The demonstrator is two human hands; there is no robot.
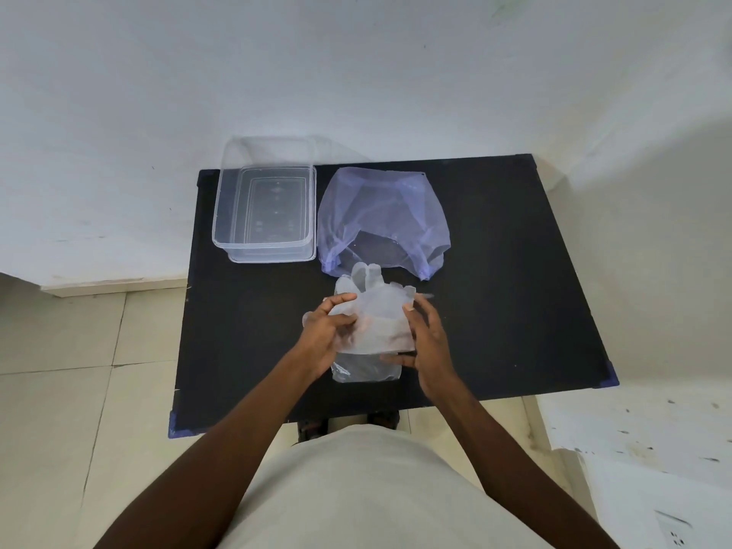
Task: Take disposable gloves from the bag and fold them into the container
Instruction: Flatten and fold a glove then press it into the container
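Two hands, left hand (325, 334) and right hand (429, 342), fingers closed on clear gloves (376, 311), count unclear, one net bag (382, 219), one empty container (265, 208), one black table (515, 291)

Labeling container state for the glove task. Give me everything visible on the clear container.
The clear container is a rectangular tub of transparent plastic with rounded corners and a raised rim. It sits upright and open on the far left part of the black table, seemingly nested on its lid or a second tray. It looks empty; embossed marks show through the base. The mesh bag lies just right of it, contact unclear. Neither hand touches it.
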